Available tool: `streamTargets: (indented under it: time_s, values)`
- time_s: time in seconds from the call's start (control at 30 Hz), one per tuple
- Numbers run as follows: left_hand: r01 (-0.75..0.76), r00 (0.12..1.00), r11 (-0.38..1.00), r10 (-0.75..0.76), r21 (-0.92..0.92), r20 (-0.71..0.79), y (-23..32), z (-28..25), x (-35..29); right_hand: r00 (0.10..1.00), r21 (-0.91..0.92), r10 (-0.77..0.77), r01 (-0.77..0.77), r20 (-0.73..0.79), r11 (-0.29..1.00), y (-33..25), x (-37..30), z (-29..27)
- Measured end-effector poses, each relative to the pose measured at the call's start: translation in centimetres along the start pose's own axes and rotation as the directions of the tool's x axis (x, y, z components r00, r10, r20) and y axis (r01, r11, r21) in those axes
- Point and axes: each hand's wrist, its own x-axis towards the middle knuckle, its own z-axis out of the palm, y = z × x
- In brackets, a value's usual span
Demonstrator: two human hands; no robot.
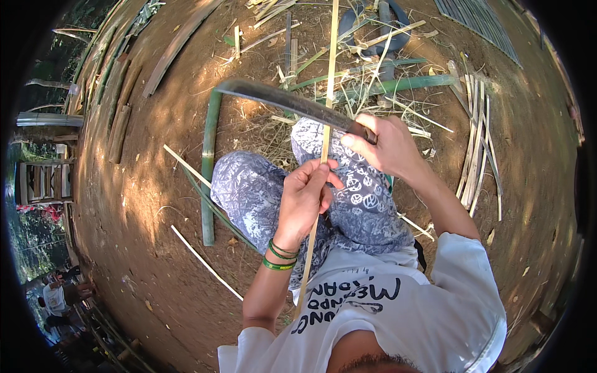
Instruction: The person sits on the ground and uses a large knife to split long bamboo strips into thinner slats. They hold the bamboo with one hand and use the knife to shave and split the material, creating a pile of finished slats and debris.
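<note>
My left hand (311,188) pinches a long, thin bamboo strip (310,248) between thumb and fingers. The strip runs from my shirt, up between my knees and past the top of the view. My right hand (388,144) is wrapped round the dark handle of a machete (280,98). Its long blade points left and lies across the strip, just above my left hand. Whether the edge touches the strip I cannot tell. Beyond my knees, a green bamboo pole (410,83) lies among pale shavings (267,133).
Several split strips (476,143) lie in a bundle at the right. A green bamboo length (209,168) is left of my knee. Planks and logs (119,133) lie at the far left. A slatted panel (479,25) is at the top right. A person (56,298) is at the lower left.
</note>
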Motion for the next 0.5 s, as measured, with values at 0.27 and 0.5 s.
streamTargets:
  time_s: [0.27,0.5]
  values:
    - [0.03,0.999,1.0,-0.03,-0.004,0.021,0.5,0.9,0.9,0.994,-0.145,-0.103,0.108,0.037,0.984,1.5,-2.9,3.0]
    - [-0.004,0.999,0.996,0.008,-0.089,0.053,-0.3,0.6,0.5,0.993,-0.148,-0.113,0.115,0.023,0.982,1.4,-2.6,2.9]
